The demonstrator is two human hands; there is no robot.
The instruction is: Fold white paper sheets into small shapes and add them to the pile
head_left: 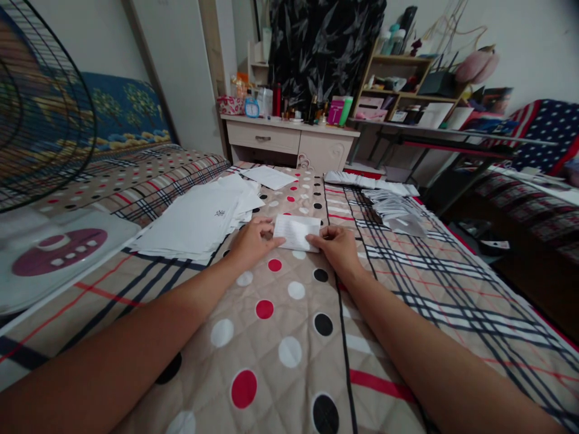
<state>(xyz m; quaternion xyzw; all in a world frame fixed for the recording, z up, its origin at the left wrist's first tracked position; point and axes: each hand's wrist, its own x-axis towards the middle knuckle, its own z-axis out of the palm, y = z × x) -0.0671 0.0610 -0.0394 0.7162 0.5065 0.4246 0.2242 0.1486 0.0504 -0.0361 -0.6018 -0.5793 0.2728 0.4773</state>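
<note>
Both hands hold a small folded sheet of white paper (295, 230) with faint print, just above or on the spotted quilt (289, 352). My left hand (253, 242) pinches its left edge between thumb and fingers. At the right edge my right hand (338, 246) grips it, the thumb lying on the paper's face. A loose stack of white sheets (190, 220) spreads to the left, its top sheet bearing a dark character. Beyond it lies another single white sheet (270, 177). To the right sit folded papers (395, 211) in an overlapping pile, with a row of folded papers (357, 180) behind.
A fan (45, 108) stands close at the left, its base (67, 253) beside the bed. A white dresser (289, 141) crowded with bottles is at the far end. A shelf unit (407, 90) and desk (452, 135) stand at the back right.
</note>
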